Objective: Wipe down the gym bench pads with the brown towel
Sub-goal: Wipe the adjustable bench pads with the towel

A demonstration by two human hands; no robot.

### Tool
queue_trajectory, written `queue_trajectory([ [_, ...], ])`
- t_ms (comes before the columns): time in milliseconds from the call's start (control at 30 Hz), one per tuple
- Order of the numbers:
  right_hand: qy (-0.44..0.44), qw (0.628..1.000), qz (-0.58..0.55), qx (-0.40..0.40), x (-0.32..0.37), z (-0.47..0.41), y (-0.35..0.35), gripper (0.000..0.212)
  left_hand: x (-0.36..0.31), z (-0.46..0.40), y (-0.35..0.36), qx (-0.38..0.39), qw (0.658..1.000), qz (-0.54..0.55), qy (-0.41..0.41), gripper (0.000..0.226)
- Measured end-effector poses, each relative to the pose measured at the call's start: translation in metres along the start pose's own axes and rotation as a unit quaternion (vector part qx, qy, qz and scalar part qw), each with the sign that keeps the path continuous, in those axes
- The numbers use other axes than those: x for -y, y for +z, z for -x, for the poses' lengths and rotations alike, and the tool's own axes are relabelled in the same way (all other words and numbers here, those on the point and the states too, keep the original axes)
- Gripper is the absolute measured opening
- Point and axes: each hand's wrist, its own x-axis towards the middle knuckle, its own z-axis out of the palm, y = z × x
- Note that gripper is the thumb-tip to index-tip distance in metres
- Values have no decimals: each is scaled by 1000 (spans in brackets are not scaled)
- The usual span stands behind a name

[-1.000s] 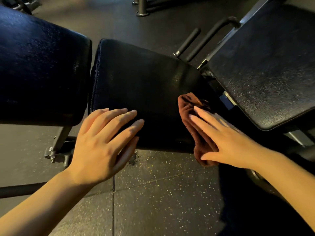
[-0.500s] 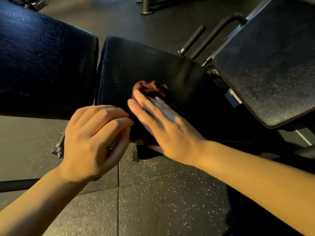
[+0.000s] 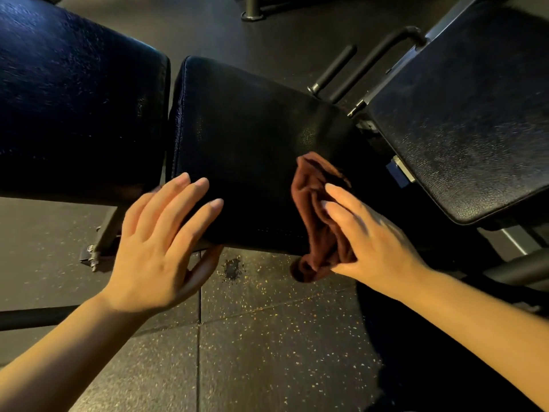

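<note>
Two hands work on the middle pad [image 3: 252, 138]. Left hand [image 3: 160, 245], fingers straight, rests on its near edge, probably to steady it; right hand [image 3: 368, 239] presses the brown towel [image 3: 315, 209] flat at the pad's right end, to wipe.

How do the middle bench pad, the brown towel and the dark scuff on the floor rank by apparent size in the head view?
1. middle bench pad
2. brown towel
3. dark scuff
</note>
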Motion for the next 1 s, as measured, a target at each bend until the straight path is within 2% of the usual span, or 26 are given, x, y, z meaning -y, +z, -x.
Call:
queue_trajectory([
  [100, 100, 994, 17, 41, -31, 35, -4, 112, -2, 1, 3, 10, 1000, 10, -2, 63],
  [167, 135, 989, 40, 50, -38, 45, -4, 111, -2, 2, 3, 16, 1000, 14, -4, 67],
  [300, 80, 995, 61, 24, -33, 35, 3, 107, -11, -6, 2, 9, 999, 18, -27, 60],
  [400, 11, 998, 52, -32, -20, 23, 2, 83, -17, -16, 0, 8, 999, -2, -31, 51],
  [500, -60, 996, 4, -65, 8, -8, -7, 78, -22, -23, -1, 34, 998, -52, 3, 49],
  [567, -99, 993, -26, -58, 26, -35, -15, 80, -23, -28, -3, 57, 994, -86, 35, 49],
  [733, -63, 997, -31, 12, 13, -32, -10, 96, -28, -42, -15, 88, 992, -82, 49, 51],
  [867, -9, 999, -26, 39, -14, -8, -10, 94, -46, -68, -23, 119, 989, -73, 38, 51],
  [933, 16, 996, -50, 77, -26, 1, -11, 96, -67, -85, -15, 119, 985, -65, 104, 44],
  [1000, 0, 995, -46, 92, -40, 11, -16, 97, -99, -96, 1, 136, 975, -45, 170, 39],
])
